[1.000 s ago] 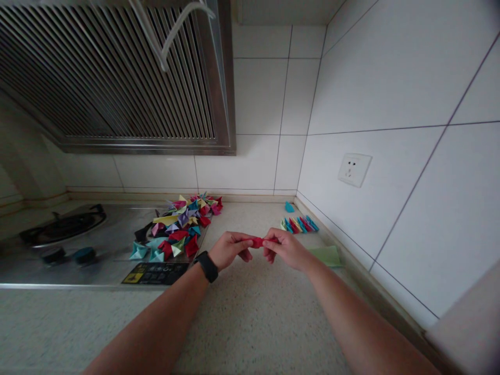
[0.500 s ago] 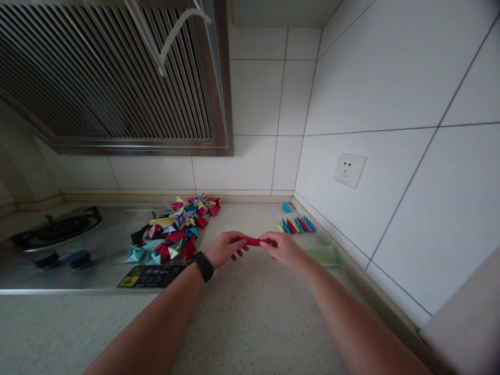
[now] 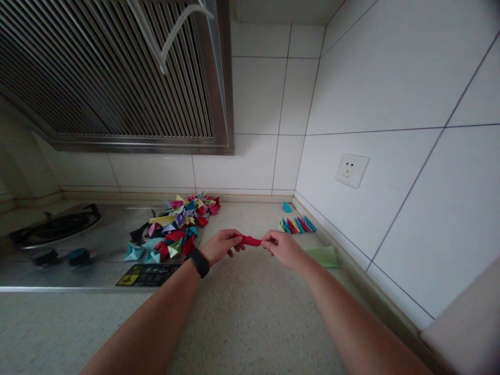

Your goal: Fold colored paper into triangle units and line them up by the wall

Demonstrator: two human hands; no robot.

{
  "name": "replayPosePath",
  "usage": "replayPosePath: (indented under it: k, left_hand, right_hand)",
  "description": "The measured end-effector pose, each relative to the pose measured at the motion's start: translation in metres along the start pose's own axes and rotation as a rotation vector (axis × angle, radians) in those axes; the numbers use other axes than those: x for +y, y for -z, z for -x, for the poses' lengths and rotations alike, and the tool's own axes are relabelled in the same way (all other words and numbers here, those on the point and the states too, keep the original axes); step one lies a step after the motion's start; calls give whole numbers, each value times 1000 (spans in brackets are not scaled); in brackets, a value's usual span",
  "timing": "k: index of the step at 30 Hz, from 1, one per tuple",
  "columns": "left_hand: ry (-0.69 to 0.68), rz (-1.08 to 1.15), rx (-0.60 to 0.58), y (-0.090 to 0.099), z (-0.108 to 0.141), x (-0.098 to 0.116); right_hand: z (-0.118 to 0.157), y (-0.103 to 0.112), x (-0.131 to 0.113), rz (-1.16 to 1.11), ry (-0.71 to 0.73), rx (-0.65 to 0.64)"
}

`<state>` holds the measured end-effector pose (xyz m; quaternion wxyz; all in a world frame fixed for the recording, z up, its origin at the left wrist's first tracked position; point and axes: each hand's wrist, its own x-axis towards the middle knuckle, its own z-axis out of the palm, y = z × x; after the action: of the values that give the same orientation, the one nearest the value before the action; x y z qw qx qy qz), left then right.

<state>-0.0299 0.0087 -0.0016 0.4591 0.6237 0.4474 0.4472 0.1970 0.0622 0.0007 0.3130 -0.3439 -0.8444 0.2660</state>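
Left hand (image 3: 217,247), right hand (image 3: 284,249) pinched ends of red paper (image 3: 251,240) above countertop (image 3: 250,312), short of back edge; light, even grip seemed best.

Red paper (image 3: 252,241): ends hidden in left hand (image 3: 219,247) and right hand (image 3: 285,250), folds too small to read. Range hood (image 3: 128,88) cut off top/left. Black sticker (image 3: 150,274) print illegible.

Your left grip (image 3: 223,246) and right grip (image 3: 279,247) pinch opposite ends of a folded red paper (image 3: 251,240) above the surface (image 3: 250,323). Colourful folded papers (image 3: 180,219) lie heaped mostly on the stove (image 3: 117,221); a green sheet (image 3: 325,256) lies farther right.
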Motion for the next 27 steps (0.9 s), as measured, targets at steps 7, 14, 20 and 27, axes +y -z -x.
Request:
replayPosePath:
  k: [7, 14, 20, 27]
  left_hand:
    - [55, -36, 47, 2, -3, -4]
    - [81, 23, 76, 5, -3, -6]
    - [147, 49, 218, 6, -6, -12]
    - [150, -119, 66, -1, -5, -13]
  right_hand:
    - [3, 4, -11, -26, 102, 33]
    - [6, 5, -24, 65, 260, -59]
    - [6, 8, -15, 439, 193, -95]
    - [2, 13, 6, 818, -57, -76]
